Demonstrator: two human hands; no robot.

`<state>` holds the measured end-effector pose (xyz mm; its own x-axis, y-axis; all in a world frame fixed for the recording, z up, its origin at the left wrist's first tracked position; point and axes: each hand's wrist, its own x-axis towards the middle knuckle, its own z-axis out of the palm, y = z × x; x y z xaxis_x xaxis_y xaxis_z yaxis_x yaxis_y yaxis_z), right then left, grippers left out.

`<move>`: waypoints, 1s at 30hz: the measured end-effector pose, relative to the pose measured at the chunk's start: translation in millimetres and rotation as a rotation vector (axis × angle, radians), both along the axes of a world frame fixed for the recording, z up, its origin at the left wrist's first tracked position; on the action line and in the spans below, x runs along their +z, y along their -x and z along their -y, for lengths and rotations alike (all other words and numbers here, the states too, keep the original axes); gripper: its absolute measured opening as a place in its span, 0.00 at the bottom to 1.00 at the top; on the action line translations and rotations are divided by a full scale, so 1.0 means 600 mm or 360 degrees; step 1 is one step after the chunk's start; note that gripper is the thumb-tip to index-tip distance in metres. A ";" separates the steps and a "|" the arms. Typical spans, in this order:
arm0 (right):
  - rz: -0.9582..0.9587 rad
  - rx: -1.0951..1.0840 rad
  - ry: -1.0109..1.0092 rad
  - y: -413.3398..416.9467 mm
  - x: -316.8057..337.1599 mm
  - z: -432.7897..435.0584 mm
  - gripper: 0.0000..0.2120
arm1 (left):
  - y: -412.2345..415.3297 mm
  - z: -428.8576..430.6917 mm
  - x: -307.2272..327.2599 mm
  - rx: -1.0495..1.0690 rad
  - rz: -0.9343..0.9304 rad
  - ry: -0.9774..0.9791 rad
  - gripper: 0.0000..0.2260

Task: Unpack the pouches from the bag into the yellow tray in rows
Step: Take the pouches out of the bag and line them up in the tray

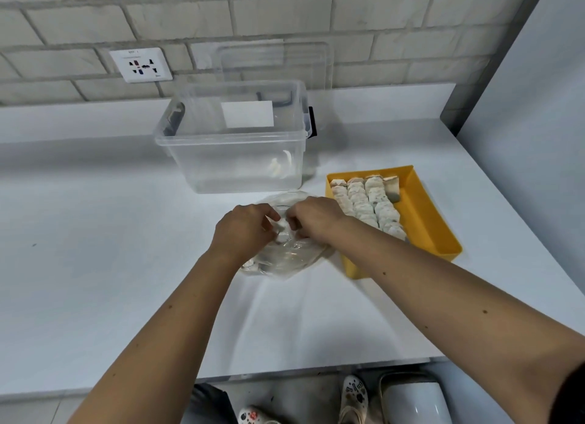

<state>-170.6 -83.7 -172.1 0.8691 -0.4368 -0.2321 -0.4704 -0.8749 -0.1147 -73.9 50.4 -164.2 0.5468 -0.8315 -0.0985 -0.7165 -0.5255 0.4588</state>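
Observation:
A clear plastic bag (285,259) lies on the white table in front of me, with a few pale pouches showing through it. My left hand (243,227) and my right hand (313,217) meet at the bag's top, fingers curled into the plastic around a small white pouch (281,229). To the right stands the yellow tray (424,214). It holds three long rows of white pouches (367,202) and a short fourth row at its far end. The tray's right side is bare.
A clear storage box (234,145) stands behind the bag, its lid leaning on the brick wall. A wall socket (141,65) is at the back left. The table's front edge runs below my forearms, with shoes and a white bin underneath.

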 end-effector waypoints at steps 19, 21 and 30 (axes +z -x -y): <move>0.0522 -0.0430 -0.0753 -0.009 -0.021 -0.013 0.07 | -0.020 -0.008 0.027 0.0429 -0.0395 0.0412 0.05; 0.0359 -0.0392 -0.0657 -0.017 -0.028 -0.022 0.08 | -0.018 -0.007 0.032 0.0447 -0.0429 0.0421 0.05; 0.0493 -0.0469 -0.0530 -0.008 -0.015 -0.021 0.05 | -0.020 -0.008 0.038 0.0498 -0.0446 0.0447 0.09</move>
<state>-165.6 -70.9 -181.2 0.7707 -0.6188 -0.1519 -0.5903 -0.6038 -0.5356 -62.1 55.5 -141.4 0.7586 -0.6474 -0.0734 -0.3733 -0.5242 0.7655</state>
